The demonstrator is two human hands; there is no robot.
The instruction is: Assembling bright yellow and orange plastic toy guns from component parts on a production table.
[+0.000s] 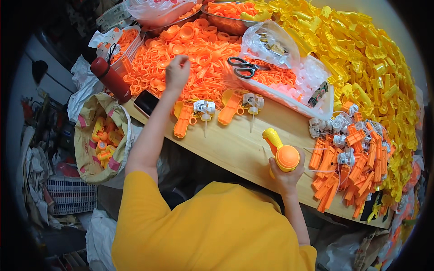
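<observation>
My right hand [288,179], near the front edge of the wooden table [239,156], is closed around a yellow plastic toy body [272,138] with a round orange cap [288,156] on it. Over the heap of orange plastic parts [205,67] at the back left, my left hand [178,72] is raised with its fingers curled together; what they hold, if anything, is hidden. Between my hands lie two part-built units on the table, a left one [182,119] and a right one [230,108], each with an orange handle, a white mechanism and a thin tube over a yellow shell.
Black-handled scissors [242,67] rest on a white tray [289,103] of small parts. Orange handles with white mechanisms [348,158] are piled at right, beside a large yellow parts heap [361,58]. At left are a red bottle [110,79], a phone [146,104] and a sack [88,144] of yellow-orange pieces.
</observation>
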